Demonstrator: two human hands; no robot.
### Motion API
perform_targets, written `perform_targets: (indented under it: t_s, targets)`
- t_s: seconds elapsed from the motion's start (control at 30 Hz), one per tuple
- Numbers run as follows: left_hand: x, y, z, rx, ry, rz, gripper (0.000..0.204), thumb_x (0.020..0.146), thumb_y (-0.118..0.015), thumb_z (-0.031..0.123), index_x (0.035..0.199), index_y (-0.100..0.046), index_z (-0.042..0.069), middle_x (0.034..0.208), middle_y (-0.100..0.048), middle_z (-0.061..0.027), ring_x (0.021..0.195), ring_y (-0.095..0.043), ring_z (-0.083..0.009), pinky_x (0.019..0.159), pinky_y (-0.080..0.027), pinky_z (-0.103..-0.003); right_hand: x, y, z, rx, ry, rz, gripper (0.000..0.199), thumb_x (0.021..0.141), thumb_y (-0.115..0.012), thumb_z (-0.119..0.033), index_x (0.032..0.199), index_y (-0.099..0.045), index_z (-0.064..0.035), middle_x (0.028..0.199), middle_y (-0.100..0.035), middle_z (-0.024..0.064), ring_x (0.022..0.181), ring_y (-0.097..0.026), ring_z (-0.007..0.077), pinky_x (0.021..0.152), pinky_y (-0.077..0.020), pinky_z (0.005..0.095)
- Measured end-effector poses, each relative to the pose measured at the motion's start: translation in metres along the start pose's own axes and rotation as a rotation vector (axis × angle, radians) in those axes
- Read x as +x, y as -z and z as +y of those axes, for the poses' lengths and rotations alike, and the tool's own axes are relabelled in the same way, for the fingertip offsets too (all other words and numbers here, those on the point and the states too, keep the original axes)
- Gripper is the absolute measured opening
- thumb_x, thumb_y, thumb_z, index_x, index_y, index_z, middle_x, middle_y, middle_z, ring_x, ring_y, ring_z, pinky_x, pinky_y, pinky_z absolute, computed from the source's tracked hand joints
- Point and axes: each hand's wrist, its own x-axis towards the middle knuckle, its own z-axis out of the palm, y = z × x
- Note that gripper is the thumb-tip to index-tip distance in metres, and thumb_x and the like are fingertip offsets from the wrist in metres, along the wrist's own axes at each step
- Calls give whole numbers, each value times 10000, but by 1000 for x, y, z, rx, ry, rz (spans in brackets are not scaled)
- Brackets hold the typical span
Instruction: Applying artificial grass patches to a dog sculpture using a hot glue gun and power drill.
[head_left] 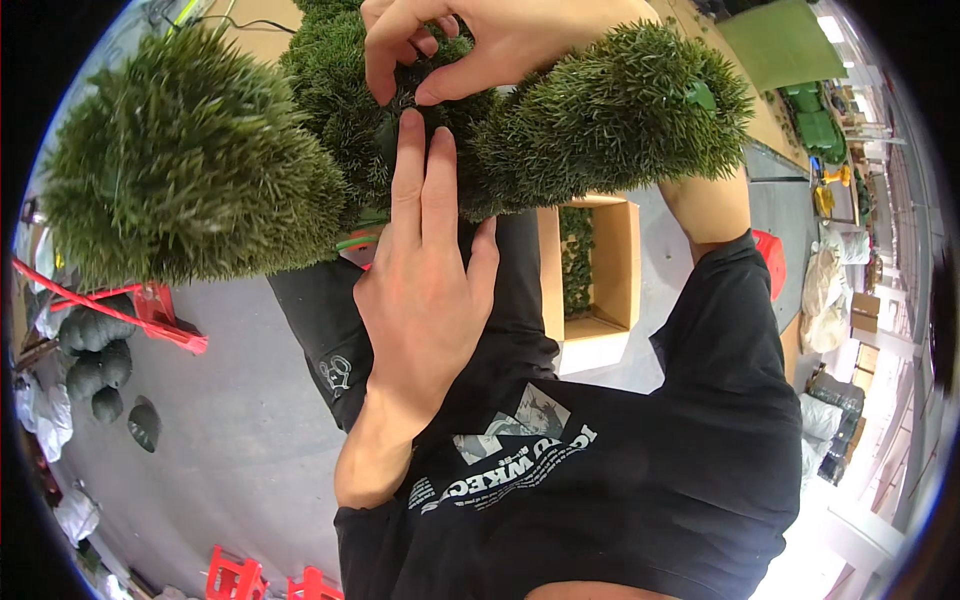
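Bushy artificial greenery (330,110) with fine needle-like leaves spreads across the top of the view. One thick tuft (180,160) juts out on the left and another (610,110) on the right. My left hand (420,290) lies back up at the middle of the greenery, two fingers stretched out against a dark green part and the thumb apart. Its other fingers are hidden. Just beyond those fingertips, my right hand (490,50) is bent in a pinch, thumb and forefinger close together. Whatever is between them is too small and dark to make out. The right forearm passes behind the right tuft.
Below the greenery an open cardboard box (622,260) holds leafy green material. A tan work surface (255,25) shows behind. Dark leaf-shaped pieces (100,370) and a red plastic frame (165,310) are at left; red stools (235,575) stand on the grey floor (240,430).
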Motion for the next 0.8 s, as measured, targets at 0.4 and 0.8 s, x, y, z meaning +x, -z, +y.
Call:
perform_targets:
  t_s: [0.4, 0.8]
  targets:
    - [-31, 85, -73, -583, -170, -444, 479, 827, -777, 141, 1245, -688, -75, 1219, -719, -267, 734, -687, -198, 798, -556, -337, -28, -15, 25, -17, 263, 127, 229, 833, -781, -183, 1019, -759, -50, 881, -579, 97, 817, -597, 255, 719, -506, 386]
    - [175, 121, -120, -283, -796, -332, 385, 813, -742, -70, 1159, -740, 98, 1453, -534, -302, 1433, -462, -449, 1157, -408, -560, -51, -84, 57, 1012, 256, 840, 108, 937, -741, 9, 1025, -682, -11, 1075, -686, 53, 896, -633, 92, 784, -512, 260]
